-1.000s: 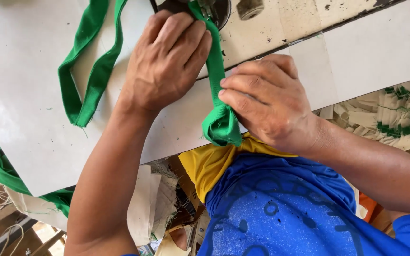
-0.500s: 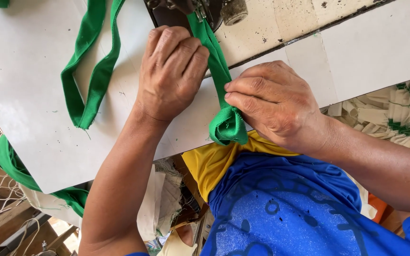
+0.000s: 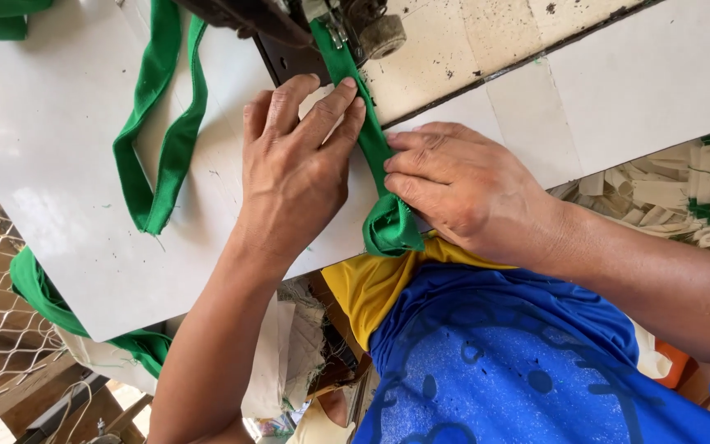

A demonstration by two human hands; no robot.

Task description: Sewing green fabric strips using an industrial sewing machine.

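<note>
You are in a small sewing workshop: a sewing machine (image 3: pixel 322 25) sits at the top centre on a white worktable (image 3: pixel 59 189), green fabric strips (image 3: pixel 162 140) trail across it, and heaps of pale fabric offcuts (image 3: pixel 675 201) fill the right edge.

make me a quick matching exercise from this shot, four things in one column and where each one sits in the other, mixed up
Things:
1. left hand
2. right hand
3. green strip
4. loose green loop

Places:
a. lying on the white table, left of both hands
b. running under the sewing machine foot, between the hands
c. flat on the table, left of the strip
d. on the strip's right side

Pairs: 1-c, 2-d, 3-b, 4-a
</note>
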